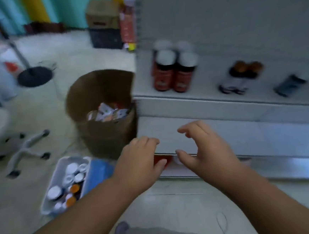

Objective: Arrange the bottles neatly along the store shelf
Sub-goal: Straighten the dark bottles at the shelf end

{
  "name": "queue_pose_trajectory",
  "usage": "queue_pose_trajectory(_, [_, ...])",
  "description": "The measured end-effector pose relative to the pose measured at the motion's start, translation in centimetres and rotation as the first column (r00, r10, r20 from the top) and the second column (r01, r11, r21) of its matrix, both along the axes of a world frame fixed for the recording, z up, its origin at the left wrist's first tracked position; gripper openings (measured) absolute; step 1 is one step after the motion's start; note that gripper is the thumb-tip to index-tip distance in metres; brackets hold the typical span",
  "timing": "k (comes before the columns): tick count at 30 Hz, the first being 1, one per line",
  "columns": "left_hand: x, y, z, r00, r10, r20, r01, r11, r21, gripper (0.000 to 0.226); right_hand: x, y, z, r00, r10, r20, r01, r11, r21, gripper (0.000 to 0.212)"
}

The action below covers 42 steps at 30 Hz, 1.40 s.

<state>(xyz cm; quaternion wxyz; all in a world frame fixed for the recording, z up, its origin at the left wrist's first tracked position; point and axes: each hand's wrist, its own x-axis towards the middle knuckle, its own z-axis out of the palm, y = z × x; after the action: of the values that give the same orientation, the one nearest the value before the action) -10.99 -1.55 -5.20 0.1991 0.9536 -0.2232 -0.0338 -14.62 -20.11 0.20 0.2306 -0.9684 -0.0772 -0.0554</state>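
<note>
1. Left hand [140, 160] is held at the lower shelf [216, 139] edge, fingers loosely curled, nothing gripped.
2. Right hand [204, 150] is spread, empty.
3. Red bottles [174, 71] are grouped upright on the upper shelf [259, 93].
4. More bottles are seen in a floor tray [50, 191].

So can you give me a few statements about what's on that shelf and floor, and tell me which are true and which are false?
1. Red-labelled bottles with white caps stand upright on the shelf. True.
2. The left hand grips a bottle. False: it holds nothing that shows; its fingers are bent at the lower shelf's edge.
3. A white tray of bottles lies on the floor left of the arms. True.
4. The brown bag is empty. False: small packets show inside it.
5. The right hand rests on the red-labelled bottles. False: it is well below them, fingers spread.
</note>
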Motion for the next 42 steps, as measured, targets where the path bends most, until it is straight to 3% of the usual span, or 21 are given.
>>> queue_pose_trajectory(7, [-3.9, -22.8, 2.2, 0.937, -0.345, 0.062, 0.349, 0.935, -0.066, 0.051, -11.6, -20.1, 2.4, 0.89, -0.448, 0.081, 0.448, 0.894, 0.027, 0.044])
queue_pose_trajectory(15, [-8.1, -44.1, 3.4, 0.787, -0.612, 0.077, 0.617, 0.779, -0.107, 0.049, -19.7, -38.2, 4.4, 0.703, -0.707, 0.071, 0.707, 0.706, 0.036, 0.045])
queue_pose_trajectory(21, [-6.9, -57.9, 2.0, 0.663, -0.745, 0.073, 0.749, 0.659, -0.065, 0.051, -19.9, -50.2, 4.2, 0.544, -0.834, 0.087, 0.831, 0.55, 0.08, 0.046])
queue_pose_trajectory(27, [-7.1, -73.7, 5.4, 0.515, -0.851, 0.102, 0.857, 0.508, -0.087, 0.053, -22.0, -61.3, 7.3, 0.363, -0.924, 0.115, 0.926, 0.372, 0.061, 0.046])
queue_pose_trajectory(32, [-10.0, -85.1, 6.0, 0.409, -0.904, 0.121, 0.912, 0.406, -0.052, 0.053, -25.2, -69.7, 6.6, 0.241, -0.963, 0.118, 0.963, 0.252, 0.09, 0.047])
queue_pose_trajectory(37, [-14.1, -96.9, 4.1, 0.375, -0.922, 0.098, 0.927, 0.371, -0.05, 0.054, -29.7, -80.4, 4.4, 0.209, -0.973, 0.101, 0.968, 0.22, 0.12, 0.047])
queue_pose_trajectory(42, [-17.3, -108.2, 5.0, 0.433, -0.896, 0.099, 0.901, 0.429, -0.058, 0.052, -32.7, -93.0, 5.8, 0.26, -0.962, 0.085, 0.955, 0.269, 0.124, 0.047])
